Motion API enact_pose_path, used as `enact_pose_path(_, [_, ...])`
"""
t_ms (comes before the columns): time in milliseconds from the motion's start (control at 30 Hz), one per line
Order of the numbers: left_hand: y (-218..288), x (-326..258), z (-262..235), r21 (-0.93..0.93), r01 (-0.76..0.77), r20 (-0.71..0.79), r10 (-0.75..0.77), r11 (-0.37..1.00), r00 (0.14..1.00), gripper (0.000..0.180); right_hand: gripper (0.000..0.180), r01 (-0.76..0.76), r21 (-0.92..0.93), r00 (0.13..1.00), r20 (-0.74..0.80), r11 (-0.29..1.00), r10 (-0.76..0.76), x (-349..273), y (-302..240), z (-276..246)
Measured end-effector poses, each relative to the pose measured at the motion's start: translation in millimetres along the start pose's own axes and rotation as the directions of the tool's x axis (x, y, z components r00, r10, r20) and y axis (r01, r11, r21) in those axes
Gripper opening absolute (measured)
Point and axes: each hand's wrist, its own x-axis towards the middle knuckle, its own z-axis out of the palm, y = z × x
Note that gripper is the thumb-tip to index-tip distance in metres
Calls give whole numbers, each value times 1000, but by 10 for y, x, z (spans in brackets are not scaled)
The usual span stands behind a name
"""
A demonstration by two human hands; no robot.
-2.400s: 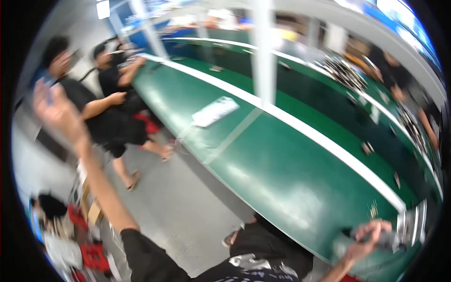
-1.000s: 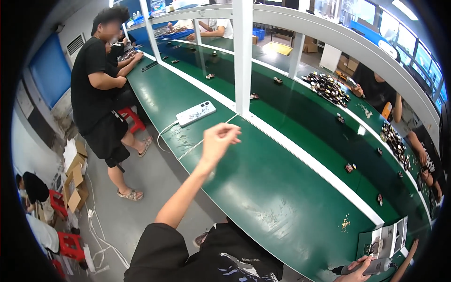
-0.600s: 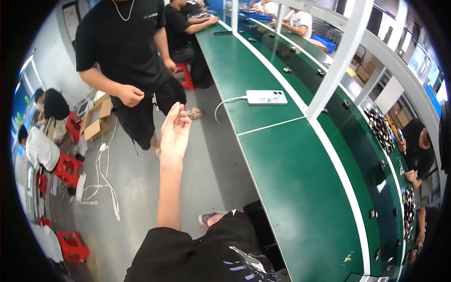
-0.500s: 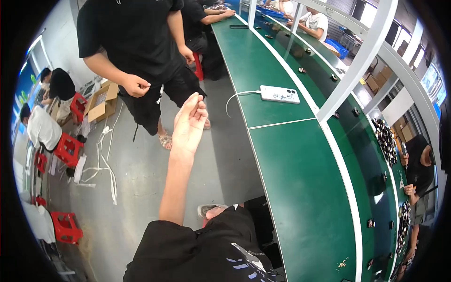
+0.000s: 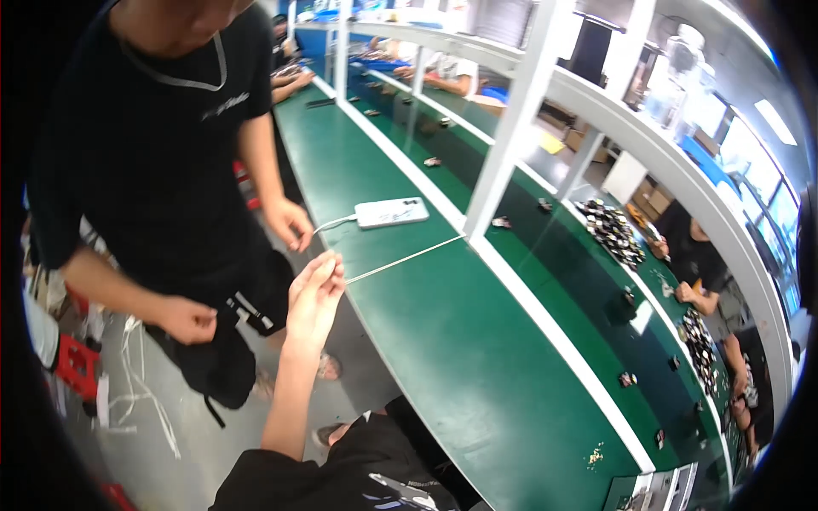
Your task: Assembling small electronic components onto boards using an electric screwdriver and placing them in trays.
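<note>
My left hand point(image 5: 313, 298) is raised at the inner edge of the green work table point(image 5: 400, 324), palm turned partly up. Its fingers are curled and the thumb lies against them; whether something small sits between the tips I cannot make out. My right hand does not show. Just beyond my fingertips, a white phone point(image 5: 392, 213) lies on the table with a white cable point(image 5: 335, 223) plugged into it. A co-worker in black stands on the left; that person's one hand point(image 5: 290, 226) hangs beside the cable, the other hand point(image 5: 189, 320) lower at the waist.
White frame posts point(image 5: 515, 119) rise along the table. Past them, a dark green conveyor belt point(image 5: 588, 298) carries several small parts. Dark piles of parts point(image 5: 612, 232) lie along the far side, where other people work. A red stool point(image 5: 78, 366) and white straps point(image 5: 136, 383) are on the floor.
My view has swung to the right and the table fills more of it. The co-worker is now closer, one hand near the cable. My left hand stays raised, now at the table edge.
</note>
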Motion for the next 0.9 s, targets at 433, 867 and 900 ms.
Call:
enact_pose_path(433, [-1661, -411, 3162, 368, -354, 858, -167, 860, 485, 47, 13, 19, 116, 996, -87, 993, -9, -13, 279, -168])
enact_pose_path(867, [-1913, -639, 4468, 509, -155, 842, -527, 847, -118, 121, 15, 51, 7, 996, -71, 999, -50, -119, 462, -131])
enact_pose_path(900, [-1866, -703, 4416, 519, -93, 838, -527, 850, -144, 119, 19, 126, -181, 990, -34, 975, -135, -124, 436, -209])
